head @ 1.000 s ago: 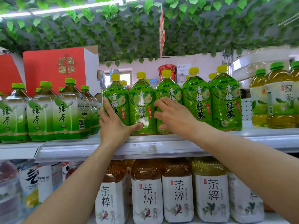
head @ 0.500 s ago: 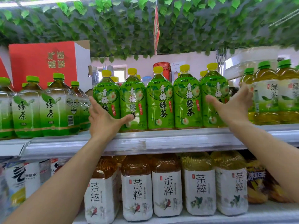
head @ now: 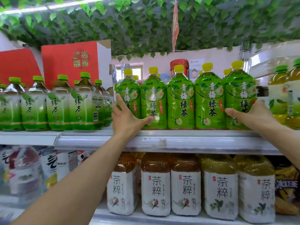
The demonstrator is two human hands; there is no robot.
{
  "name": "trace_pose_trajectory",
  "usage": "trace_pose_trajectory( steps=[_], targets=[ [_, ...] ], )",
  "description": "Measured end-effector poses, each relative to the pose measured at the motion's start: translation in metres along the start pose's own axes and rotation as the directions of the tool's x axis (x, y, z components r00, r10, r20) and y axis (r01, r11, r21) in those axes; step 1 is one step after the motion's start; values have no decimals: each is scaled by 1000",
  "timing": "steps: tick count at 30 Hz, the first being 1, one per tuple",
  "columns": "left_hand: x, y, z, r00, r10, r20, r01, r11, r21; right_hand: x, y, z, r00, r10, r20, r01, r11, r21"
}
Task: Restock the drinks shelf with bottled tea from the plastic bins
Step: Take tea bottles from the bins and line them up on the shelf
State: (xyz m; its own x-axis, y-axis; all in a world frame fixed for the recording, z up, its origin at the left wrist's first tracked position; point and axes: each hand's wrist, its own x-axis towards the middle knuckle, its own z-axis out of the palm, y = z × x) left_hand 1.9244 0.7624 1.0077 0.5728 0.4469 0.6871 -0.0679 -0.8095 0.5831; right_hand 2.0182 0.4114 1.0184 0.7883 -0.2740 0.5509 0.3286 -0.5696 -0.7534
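The right hand (head: pixel 253 114) had swung from mid-row to the right end of the green plum-tea bottles (head: pixel 181 101), opposite the left hand (head: pixel 125 117), fingers spread flat, bracketing the row along the shelf (head: pixel 178 140) front edge for squaring.

left hand (head: pixel 125 118) bare; right hand (head: pixel 253 115) bare; both forearms unsleeved

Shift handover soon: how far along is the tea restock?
Done: five yellow-capped bottles front the shelf. In hand: left hand and right hand bracket the row's ends, open, squaring it. Left: unclear; no bins in view.
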Motion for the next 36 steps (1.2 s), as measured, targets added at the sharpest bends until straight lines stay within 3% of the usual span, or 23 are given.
trace_pose_trajectory(
  steps=[4, 7, 9, 13, 17, 19, 25, 31, 36],
  targets=[
    [-7, 3, -18, 985, -7, 175, -3, 998, 56, -23, -27, 18, 990, 36, -139, -39, 999, -14],
    [-19, -7, -39, 962, 76, 264, -94, 994, 57, -61, -65, 35, 951, -192, -242, 210, 976, 51],
    [-28, -26, -60, 963, 162, 215, -161, 987, -22, -89, -96, 49, 900, -355, -254, 387, 918, 86],
    [-36, -96, -109, 985, 175, 1, -172, 968, -181, -158, -162, 99, 836, -541, -89, 548, 821, 158],
    [-36, -159, -134, 963, 268, 13, -266, 961, -74, -213, -210, 158, 746, -659, 97, 624, 743, 242],
    [-15, -192, -154, 960, 281, 6, -281, 959, -24, -228, -240, 198, 739, -651, 174, 602, 754, 265],
    [65, -245, -206, 903, 425, 63, -429, 889, 158, -227, -295, 274, 901, -352, 253, 244, 894, 376],
    [146, -222, -236, 852, 519, 70, -515, 809, 284, -220, -291, 288, 925, -275, 263, 183, 927, 328],
    [193, -199, -237, 838, 380, 391, -475, 861, 181, -216, -293, 286, 923, -258, 286, 156, 929, 336]
  ],
)
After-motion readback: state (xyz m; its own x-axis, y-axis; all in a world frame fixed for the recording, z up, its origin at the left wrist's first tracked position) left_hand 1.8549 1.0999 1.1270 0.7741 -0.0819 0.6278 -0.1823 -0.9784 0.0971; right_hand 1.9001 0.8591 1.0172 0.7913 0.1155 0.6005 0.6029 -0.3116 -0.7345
